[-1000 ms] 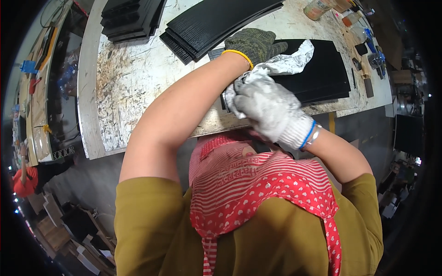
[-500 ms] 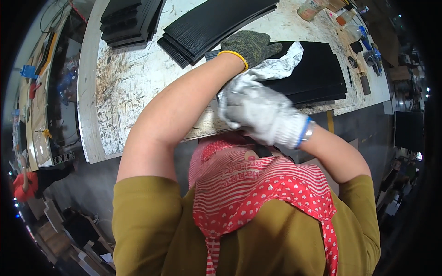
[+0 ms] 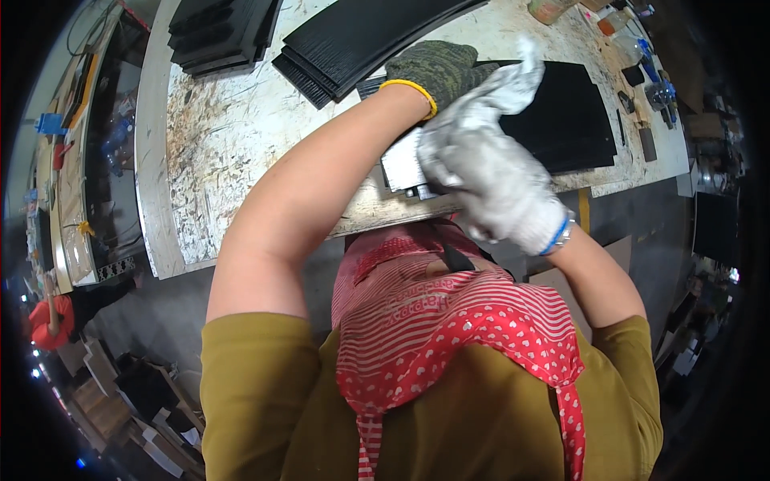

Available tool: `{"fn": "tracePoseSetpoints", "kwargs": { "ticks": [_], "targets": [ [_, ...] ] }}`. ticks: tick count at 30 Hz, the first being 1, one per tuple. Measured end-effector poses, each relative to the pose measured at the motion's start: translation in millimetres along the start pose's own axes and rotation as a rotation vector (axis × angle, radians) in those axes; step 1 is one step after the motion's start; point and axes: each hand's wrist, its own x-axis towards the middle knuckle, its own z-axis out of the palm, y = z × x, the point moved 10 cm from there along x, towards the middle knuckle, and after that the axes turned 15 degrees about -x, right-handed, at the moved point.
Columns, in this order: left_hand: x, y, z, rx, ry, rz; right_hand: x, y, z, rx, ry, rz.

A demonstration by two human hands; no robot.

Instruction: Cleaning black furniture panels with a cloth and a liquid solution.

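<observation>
My left hand [image 3: 437, 68], in a dark green-grey knit glove with a yellow cuff, lies flat on a stack of black panels [image 3: 561, 116]. Its fingers stretch to the right, the tips partly behind the rag. In a white knit glove with a blue cuff, my right hand [image 3: 501, 180] is closed on a crumpled white rag [image 3: 509, 88] over the same stack. Motion blurs this hand slightly. Bright glare covers the panels' near-left end beside it. Farther off, a stack of ribbed black panels [image 3: 361, 40] lies just beyond my left hand.
Another pile of black panels [image 3: 220, 40] stands at the table's far left. The worn white tabletop [image 3: 233, 152] ends just before my body. A jar [image 3: 550, 8], small bottles [image 3: 614, 22] and blue-handled tools [image 3: 659, 84] crowd the right side. A person in red [image 3: 50, 322] is at far left.
My right hand and the rag have moved rightward over the panels, uncovering the glare at their near-left end. My left hand stays on the stack. The view has shifted slightly.
</observation>
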Motion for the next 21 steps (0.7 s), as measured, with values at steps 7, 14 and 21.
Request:
{"fn": "tracePoseSetpoints", "kwargs": {
  "ticks": [7,14,21],
  "targets": [
    [-2,13,-1,-0.036,-0.014,-0.041,29,-43,3,-0.135,-0.057,-0.078],
    [-4,14,-3,-0.022,-0.002,-0.079,28,-53,2,-0.203,-0.093,-0.104],
    [-5,14,-3,-0.031,0.043,-0.016,11,-13,4,-0.087,-0.164,0.077]
  ]
}}
